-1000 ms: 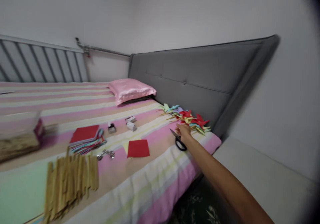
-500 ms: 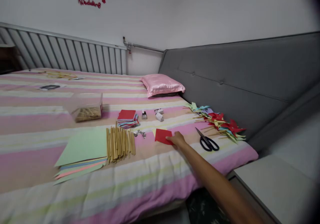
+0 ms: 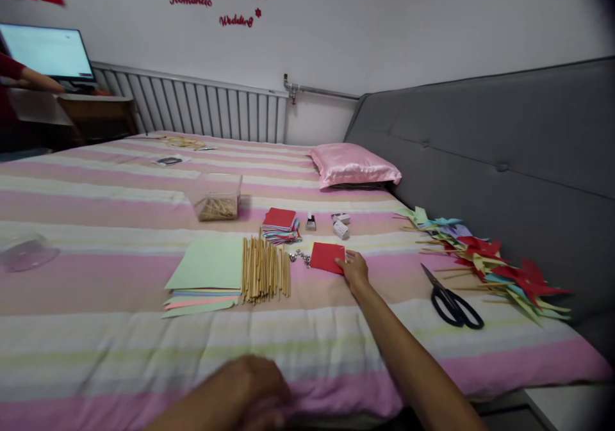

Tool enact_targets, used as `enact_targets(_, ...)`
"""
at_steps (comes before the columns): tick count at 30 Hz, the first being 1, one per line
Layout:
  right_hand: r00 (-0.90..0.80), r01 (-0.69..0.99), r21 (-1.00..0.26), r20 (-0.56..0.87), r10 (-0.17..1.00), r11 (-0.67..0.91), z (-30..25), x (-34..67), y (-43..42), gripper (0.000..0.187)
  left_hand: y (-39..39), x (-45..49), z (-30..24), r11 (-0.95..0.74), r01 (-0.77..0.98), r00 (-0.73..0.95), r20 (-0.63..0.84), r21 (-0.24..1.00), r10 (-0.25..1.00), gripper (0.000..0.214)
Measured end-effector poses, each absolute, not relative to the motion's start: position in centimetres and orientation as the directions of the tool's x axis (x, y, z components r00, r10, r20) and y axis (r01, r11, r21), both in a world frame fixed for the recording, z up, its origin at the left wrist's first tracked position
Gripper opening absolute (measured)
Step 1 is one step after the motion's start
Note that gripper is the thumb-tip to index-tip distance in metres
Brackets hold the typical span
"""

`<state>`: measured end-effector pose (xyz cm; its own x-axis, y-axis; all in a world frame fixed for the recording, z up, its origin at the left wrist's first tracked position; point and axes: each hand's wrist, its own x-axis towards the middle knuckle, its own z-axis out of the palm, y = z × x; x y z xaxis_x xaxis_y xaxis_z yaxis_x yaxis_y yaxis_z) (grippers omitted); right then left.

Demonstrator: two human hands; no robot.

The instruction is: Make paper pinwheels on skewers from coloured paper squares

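Observation:
My right hand (image 3: 355, 269) pinches the right edge of a red paper square (image 3: 327, 257) just over the bedspread. Low at the front edge of the bed is my left hand (image 3: 254, 383), smeared by motion, its fingers unclear. Small metal pieces (image 3: 300, 257) lie just left of the red square. Beside them is a row of thin wooden sticks (image 3: 266, 271), then a stack of coloured paper sheets (image 3: 209, 264) with pale green on top. A pile of small squares (image 3: 280, 218), red uppermost, sits behind the sticks. Black-handled scissors (image 3: 451, 300) rest to the right.
Paper pinwheels (image 3: 490, 258) on sticks lie along the grey headboard (image 3: 528, 130). Farther back are a clear box (image 3: 217, 200) with sticks, small boxes (image 3: 341, 226) and a pink pillow (image 3: 355, 165). At far left, another person's arm (image 3: 41, 80) is near a monitor (image 3: 45, 51).
The view has swung left, bringing the monitor and the other person's arm into sight. My left hand has appeared at the bottom. My right hand still holds the red square, now nearer the metal pieces.

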<state>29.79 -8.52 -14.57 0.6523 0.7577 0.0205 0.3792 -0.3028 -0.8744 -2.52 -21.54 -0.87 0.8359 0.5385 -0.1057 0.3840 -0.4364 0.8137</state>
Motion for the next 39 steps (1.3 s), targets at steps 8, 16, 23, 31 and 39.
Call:
enact_targets(8, 0.684, 0.460, -0.859, 0.182, 0.706, -0.224, -14.4, 29.2, -6.8, 0.037, -7.1, 1.6, 6.5, -0.688, 0.401, 0.609, 0.385, 0.605, 0.694, 0.021)
enact_targets(16, 0.286, 0.737, -0.675, 0.370, 0.884, 0.044, -13.3, 29.1, -8.0, 0.055, -1.9, 4.3, 4.4, -0.518, 0.202, 0.183, 0.487, 0.831, 0.854, 0.021)
enact_targets(23, 0.145, 0.796, -0.601, 0.312, 0.939, 0.076, -13.4, 29.0, -7.6, 0.036, 1.1, 4.3, -0.6, -0.345, 0.248, 0.106, 0.328, 0.905, 0.939, 0.026)
enact_targets(31, 0.284, 0.720, -0.692, 0.352, 0.892, 0.044, -12.5, 29.3, -7.1, 0.035, 2.3, 4.3, -2.4, -0.313, 0.269, 0.113, 0.293, 0.911, 0.949, 0.031)
enact_targets(39, 0.442, 0.577, -0.784, 0.536, 0.719, 0.230, -2.0, 30.0, -3.1, 0.029, 2.1, 5.2, -2.8, -0.259, 0.184, 0.189, 0.225, 0.948, 0.956, 0.041)
